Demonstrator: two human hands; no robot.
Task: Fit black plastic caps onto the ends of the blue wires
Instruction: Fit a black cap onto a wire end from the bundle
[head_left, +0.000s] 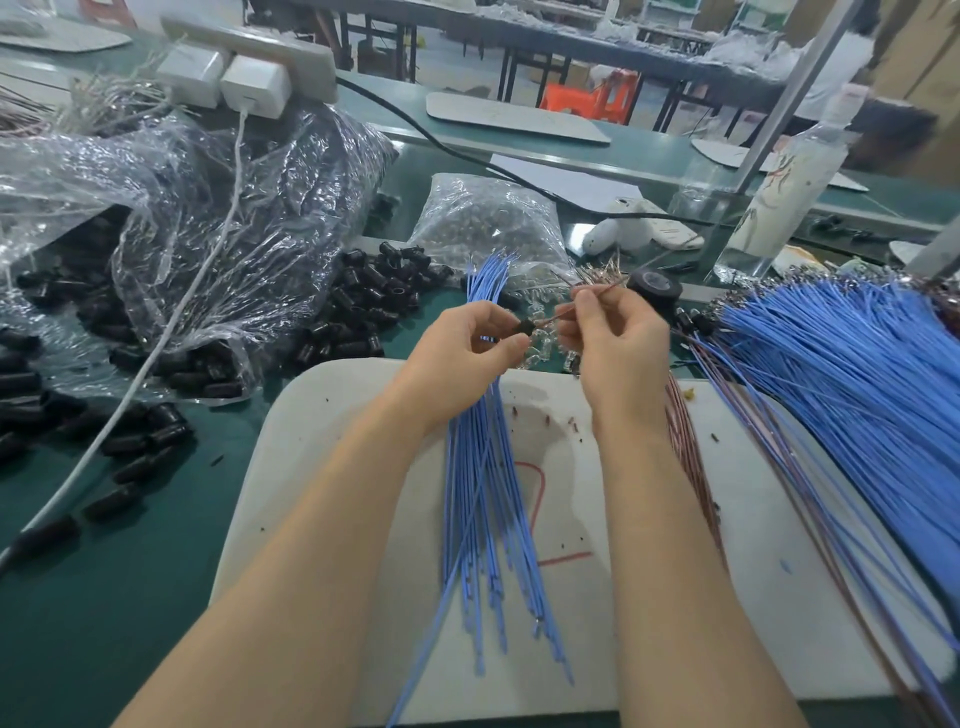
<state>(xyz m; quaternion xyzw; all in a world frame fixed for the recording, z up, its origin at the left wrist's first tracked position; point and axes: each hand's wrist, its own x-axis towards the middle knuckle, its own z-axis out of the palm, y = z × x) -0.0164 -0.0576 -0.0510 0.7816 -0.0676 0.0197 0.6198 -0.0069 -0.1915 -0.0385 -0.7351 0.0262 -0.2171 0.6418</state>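
Hands are almost touching: left hand (462, 353) is pinching a small black plastic cap (525, 328) above thin blue wires (483, 493); right hand (613, 343) is pinching a thin reddish-brown wire (563, 314).

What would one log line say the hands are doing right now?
left hand: pinches black cap | right hand: pinches thin wire, end at cap | blue wires: on white board

green bench (130, 597) | white board (779, 571) | black caps (374, 301) | plastic bags (208, 208)
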